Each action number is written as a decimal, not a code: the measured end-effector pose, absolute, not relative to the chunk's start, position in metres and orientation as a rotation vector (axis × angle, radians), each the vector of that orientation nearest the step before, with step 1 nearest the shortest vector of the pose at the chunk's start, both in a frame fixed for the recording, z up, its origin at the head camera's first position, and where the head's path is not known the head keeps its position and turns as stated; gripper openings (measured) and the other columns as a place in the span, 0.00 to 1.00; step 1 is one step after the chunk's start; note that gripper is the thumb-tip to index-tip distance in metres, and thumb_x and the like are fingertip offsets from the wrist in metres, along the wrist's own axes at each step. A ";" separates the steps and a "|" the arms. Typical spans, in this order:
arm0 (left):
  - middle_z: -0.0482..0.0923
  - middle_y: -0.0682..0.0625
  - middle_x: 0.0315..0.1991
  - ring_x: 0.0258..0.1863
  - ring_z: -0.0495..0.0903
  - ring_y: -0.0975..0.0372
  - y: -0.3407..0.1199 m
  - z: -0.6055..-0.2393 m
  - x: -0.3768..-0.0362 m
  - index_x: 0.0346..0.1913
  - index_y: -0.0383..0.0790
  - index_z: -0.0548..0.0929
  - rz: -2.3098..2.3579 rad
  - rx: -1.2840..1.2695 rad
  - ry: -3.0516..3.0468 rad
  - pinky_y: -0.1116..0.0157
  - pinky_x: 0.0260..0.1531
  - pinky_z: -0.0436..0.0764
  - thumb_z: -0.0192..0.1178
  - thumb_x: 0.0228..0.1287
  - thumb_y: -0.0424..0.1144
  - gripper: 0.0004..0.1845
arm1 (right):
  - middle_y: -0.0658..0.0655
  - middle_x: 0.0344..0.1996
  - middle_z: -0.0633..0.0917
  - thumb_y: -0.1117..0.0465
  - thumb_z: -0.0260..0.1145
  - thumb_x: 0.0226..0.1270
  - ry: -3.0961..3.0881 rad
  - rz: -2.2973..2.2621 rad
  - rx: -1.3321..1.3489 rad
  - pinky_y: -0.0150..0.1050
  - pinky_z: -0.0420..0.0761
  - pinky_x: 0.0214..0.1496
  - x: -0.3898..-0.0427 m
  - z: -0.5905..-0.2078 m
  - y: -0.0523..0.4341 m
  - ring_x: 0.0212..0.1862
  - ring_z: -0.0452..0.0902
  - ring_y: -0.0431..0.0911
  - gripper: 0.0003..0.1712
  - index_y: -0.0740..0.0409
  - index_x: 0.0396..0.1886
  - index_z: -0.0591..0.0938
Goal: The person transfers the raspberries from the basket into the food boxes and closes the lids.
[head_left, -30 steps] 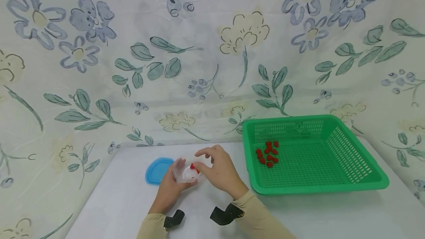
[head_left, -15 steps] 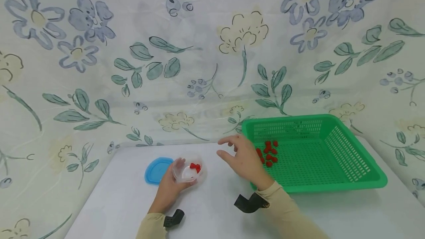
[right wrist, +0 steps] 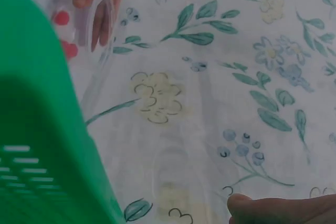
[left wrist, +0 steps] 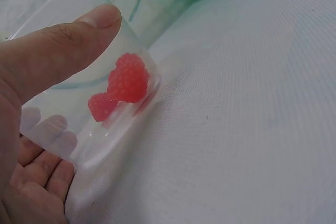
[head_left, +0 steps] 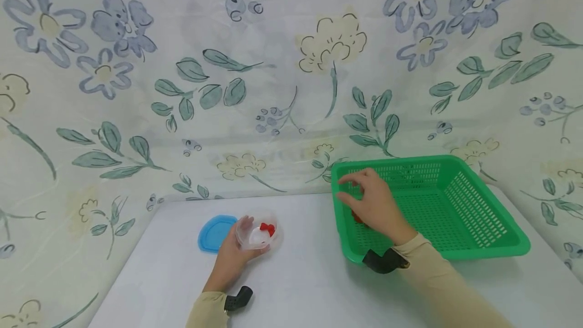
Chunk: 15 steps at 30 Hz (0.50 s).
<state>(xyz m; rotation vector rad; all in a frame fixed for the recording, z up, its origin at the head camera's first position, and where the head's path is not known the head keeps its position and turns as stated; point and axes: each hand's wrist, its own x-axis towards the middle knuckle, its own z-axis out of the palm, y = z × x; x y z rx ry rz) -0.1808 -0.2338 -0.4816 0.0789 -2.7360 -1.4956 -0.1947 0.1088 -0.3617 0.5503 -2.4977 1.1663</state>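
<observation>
My left hand (head_left: 246,239) grips a small clear plastic tub (head_left: 258,235), tilted on its side on the white table. Two red raspberries (head_left: 267,229) lie inside it; in the left wrist view they (left wrist: 125,82) sit under my thumb (left wrist: 63,45), which presses on the tub's wall (left wrist: 89,129). My right hand (head_left: 360,194) hovers inside the left end of the green basket (head_left: 483,216), fingers loosely spread and holding nothing. It covers most of the raspberries in the basket; one (head_left: 357,217) peeks out below the palm. The right wrist view shows the basket wall (right wrist: 42,145) and the tub (right wrist: 100,19) far off.
A blue lid (head_left: 213,232) lies flat on the table just left of the tub. The table (head_left: 309,277) is covered in white cloth, with a flowered sheet hanging behind and at both sides. The basket fills the right rear of the table.
My right hand has left the tub and moved right, over the basket's left rim and above the raspberries there. The left hand and tub have stayed put.
</observation>
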 end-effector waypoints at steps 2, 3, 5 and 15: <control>0.66 0.48 0.74 0.76 0.57 0.49 -0.234 -0.482 -0.181 0.76 0.46 0.59 -1.501 0.080 -2.731 0.43 0.70 0.61 0.80 0.49 0.50 0.54 | 0.60 0.41 0.78 0.61 0.72 0.65 -2.511 1.128 0.552 0.41 0.70 0.33 -0.196 -0.361 0.117 0.31 0.65 0.46 0.14 0.58 0.50 0.86; 0.66 0.48 0.74 0.76 0.57 0.49 -0.233 -0.482 -0.181 0.76 0.46 0.59 -1.502 0.079 -2.731 0.43 0.70 0.61 0.80 0.49 0.50 0.54 | 0.60 0.41 0.78 0.61 0.72 0.65 -2.519 1.117 0.549 0.41 0.69 0.32 -0.198 -0.361 0.121 0.30 0.64 0.46 0.14 0.59 0.50 0.86; 0.66 0.48 0.73 0.76 0.57 0.50 -0.234 -0.482 -0.181 0.76 0.46 0.59 -1.501 0.079 -2.729 0.43 0.70 0.61 0.80 0.49 0.50 0.54 | 0.59 0.41 0.78 0.61 0.71 0.66 -2.539 1.093 0.544 0.41 0.69 0.32 -0.201 -0.361 0.129 0.30 0.64 0.47 0.14 0.58 0.51 0.86; 0.66 0.49 0.73 0.76 0.57 0.50 -0.233 -0.484 -0.181 0.77 0.47 0.59 -1.499 0.091 -2.723 0.43 0.71 0.61 0.80 0.49 0.50 0.54 | 0.65 0.46 0.80 0.60 0.70 0.68 -2.632 0.968 0.548 0.46 0.72 0.38 -0.226 -0.370 0.167 0.39 0.71 0.54 0.16 0.61 0.52 0.85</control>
